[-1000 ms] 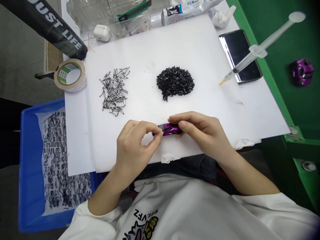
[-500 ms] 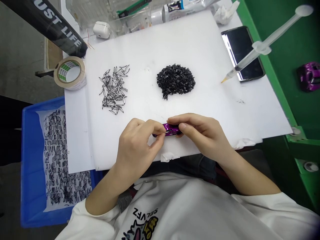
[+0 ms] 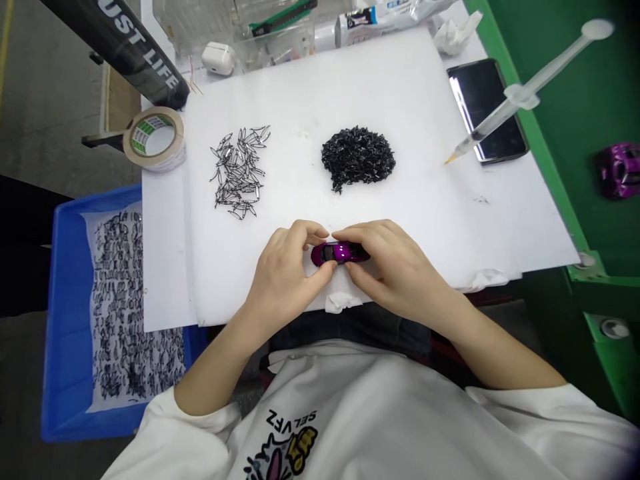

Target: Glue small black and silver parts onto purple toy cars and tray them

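Observation:
A small purple toy car [image 3: 342,252] is held between both hands near the front edge of the white foam board [image 3: 295,87]. My left hand [image 3: 287,273] grips its left end between thumb and fingers. From the other side, my right hand [image 3: 393,267] holds the right end, its fingers partly covering the car. Beyond the hands lies a pile of small black pieces [image 3: 357,157]. Thin clear pieces with black outlines [image 3: 239,173] are scattered on the board's left part.
A syringe [image 3: 505,107] rests across a phone [image 3: 487,110] at the right. Another purple car [image 3: 620,170] sits on the green surface. Tape roll [image 3: 154,140], black cylinder [image 3: 145,57] and blue bin [image 3: 65,313] are at the left; white tissue [image 3: 343,302] lies near the front edge.
The car is now turned with its roof and windows facing up. My left hand's pinch has changed to a grip along both sides of the car. The whole view has shifted slightly.

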`<action>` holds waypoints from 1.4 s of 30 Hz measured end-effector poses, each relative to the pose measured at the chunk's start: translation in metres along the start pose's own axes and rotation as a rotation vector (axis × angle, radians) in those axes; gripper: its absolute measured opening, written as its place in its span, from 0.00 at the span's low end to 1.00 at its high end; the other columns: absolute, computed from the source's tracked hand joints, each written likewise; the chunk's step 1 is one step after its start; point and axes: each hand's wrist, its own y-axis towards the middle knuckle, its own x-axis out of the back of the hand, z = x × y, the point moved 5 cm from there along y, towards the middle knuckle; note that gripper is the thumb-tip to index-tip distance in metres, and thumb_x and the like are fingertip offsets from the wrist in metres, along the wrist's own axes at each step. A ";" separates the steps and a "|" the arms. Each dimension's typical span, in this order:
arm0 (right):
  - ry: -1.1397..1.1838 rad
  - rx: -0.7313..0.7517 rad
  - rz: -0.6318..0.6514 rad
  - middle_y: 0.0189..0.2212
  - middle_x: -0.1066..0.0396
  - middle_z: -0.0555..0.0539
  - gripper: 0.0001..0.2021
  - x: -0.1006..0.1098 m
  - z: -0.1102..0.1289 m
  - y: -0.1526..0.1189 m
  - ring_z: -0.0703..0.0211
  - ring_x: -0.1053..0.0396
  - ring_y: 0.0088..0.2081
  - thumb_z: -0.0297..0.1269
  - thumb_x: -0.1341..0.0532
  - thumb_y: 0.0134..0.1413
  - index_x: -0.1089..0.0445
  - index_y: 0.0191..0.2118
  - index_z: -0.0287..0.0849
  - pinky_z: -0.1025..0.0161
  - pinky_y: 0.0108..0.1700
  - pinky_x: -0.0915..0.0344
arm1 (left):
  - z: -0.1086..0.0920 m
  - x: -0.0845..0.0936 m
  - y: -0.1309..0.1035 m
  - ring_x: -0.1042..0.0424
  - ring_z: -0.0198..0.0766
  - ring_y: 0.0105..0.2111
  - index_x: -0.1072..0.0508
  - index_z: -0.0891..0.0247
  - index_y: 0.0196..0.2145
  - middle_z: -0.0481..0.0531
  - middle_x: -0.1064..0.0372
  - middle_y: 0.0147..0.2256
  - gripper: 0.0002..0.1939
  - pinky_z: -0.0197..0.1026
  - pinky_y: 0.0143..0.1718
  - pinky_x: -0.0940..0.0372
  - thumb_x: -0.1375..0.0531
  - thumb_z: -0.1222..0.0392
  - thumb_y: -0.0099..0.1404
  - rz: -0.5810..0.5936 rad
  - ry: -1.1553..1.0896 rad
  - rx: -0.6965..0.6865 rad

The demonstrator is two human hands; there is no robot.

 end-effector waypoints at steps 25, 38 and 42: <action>-0.069 -0.005 0.114 0.47 0.33 0.39 0.21 -0.002 -0.011 0.003 0.51 0.36 0.48 0.26 0.47 0.51 0.41 0.53 0.34 0.53 0.49 0.36 | 0.005 0.004 0.009 0.35 0.40 0.42 0.39 0.60 0.42 0.50 0.35 0.43 0.16 0.45 0.44 0.39 0.43 0.57 0.56 0.252 -0.083 0.055; -0.057 -0.507 -0.411 0.40 0.31 0.49 0.15 0.140 0.031 -0.204 0.62 0.32 0.41 0.33 0.40 0.49 0.37 0.45 0.46 0.64 0.43 0.33 | -0.163 -0.057 0.060 0.29 0.40 0.33 0.30 0.54 0.39 0.46 0.29 0.39 0.13 0.43 0.39 0.37 0.52 0.58 0.64 0.273 0.286 -0.518; -0.369 -1.041 -1.149 0.36 0.32 0.49 0.16 0.189 0.039 -0.305 0.57 0.32 0.39 0.43 0.38 0.45 0.36 0.41 0.46 0.55 0.44 0.35 | -0.228 -0.154 0.099 0.30 0.44 0.42 0.35 0.56 0.52 0.55 0.38 0.50 0.19 0.44 0.42 0.36 0.56 0.62 0.66 0.309 0.459 -0.736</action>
